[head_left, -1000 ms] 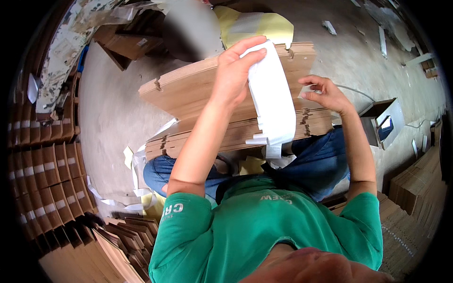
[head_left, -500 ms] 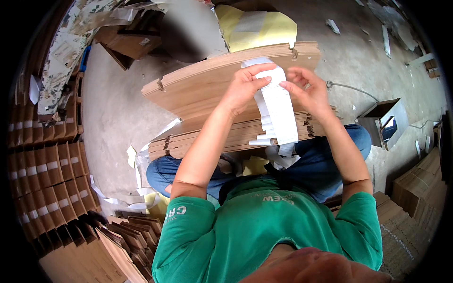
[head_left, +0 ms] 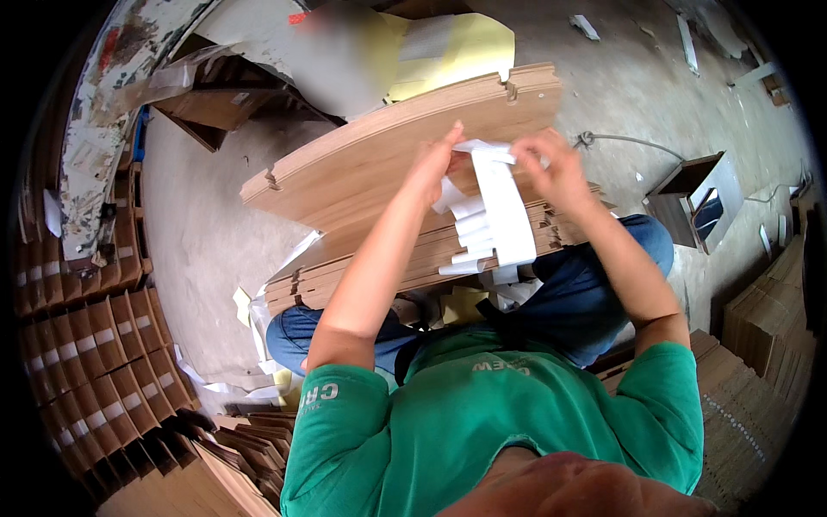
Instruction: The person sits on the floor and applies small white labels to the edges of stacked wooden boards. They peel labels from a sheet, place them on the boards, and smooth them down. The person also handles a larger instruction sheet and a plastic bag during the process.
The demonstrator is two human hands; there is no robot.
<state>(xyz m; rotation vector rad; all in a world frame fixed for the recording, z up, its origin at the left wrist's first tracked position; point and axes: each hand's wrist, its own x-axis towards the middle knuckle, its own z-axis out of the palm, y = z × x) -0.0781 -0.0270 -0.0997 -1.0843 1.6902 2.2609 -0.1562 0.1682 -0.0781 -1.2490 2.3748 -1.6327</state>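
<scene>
Strip (head_left: pixel 510 215) at two o'clock from centre hangs loose over boards (head_left: pixel 405 258); several tabs (head_left: pixel 471 226) jut toward nine, so I judge it partway. Left hand (head_left: pixel 433 168) pinches its top; blurred right hand (head_left: pixel 556 171) half-curls, hold unclear.

Premises consistent with a workshop. Bare grey floor (head_left: pixel 207 198), with loose scraps (head_left: pixel 584 28) strewn beyond the right hand (head_left: pixel 556 168). Notched brown panels (head_left: pixel 362 146) stand in a batch just beyond the left hand (head_left: pixel 433 168); further stacked boards (head_left: pixel 767 332) lie well to the right. Well left of the left hand: rows of open brown compartments (head_left: pixel 96 326) (pale patches noted on their dividers) and a stained, flaking surface (head_left: pixel 95 112).
</scene>
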